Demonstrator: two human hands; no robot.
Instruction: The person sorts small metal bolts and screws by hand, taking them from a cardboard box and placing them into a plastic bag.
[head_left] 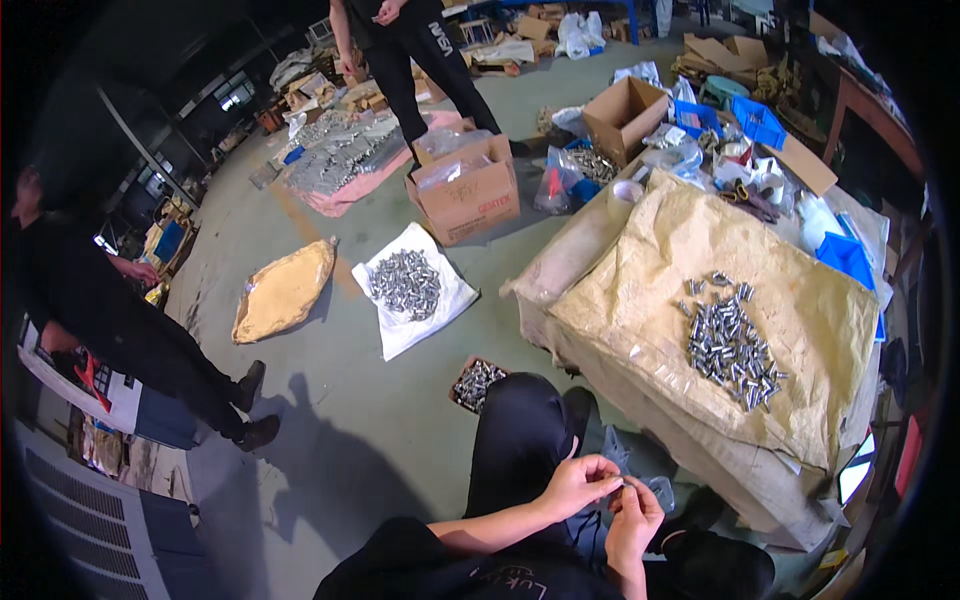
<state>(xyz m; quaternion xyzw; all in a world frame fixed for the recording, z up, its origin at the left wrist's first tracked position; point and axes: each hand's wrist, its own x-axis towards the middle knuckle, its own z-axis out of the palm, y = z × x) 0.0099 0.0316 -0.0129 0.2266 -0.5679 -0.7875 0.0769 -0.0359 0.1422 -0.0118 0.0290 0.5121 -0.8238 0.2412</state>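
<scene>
My left hand point(580, 486) and my right hand point(634, 518) meet over my lap, fingertips pinched together. Whatever small piece they hold is mostly hidden by the fingers, so I cannot name it. Just behind the hands is a clear bluish plastic bag point(615, 450); whether a hand touches it I cannot tell. To the right, a heap of small shiny metal fittings point(732, 345) lies on tan wrapping sheet point(650, 270) spread over a table. By my knee, a small box point(459, 392) full of similar metal pieces stands on the floor.
On the floor ahead, a white sack point(400, 338) bears more metal parts, beside a flattened tan sack point(285, 290). One person point(110, 290) stands at left, another point(415, 60) behind a cardboard box point(465, 205). Blue bins point(757, 122) and an open carton point(625, 112) crowd the far right.
</scene>
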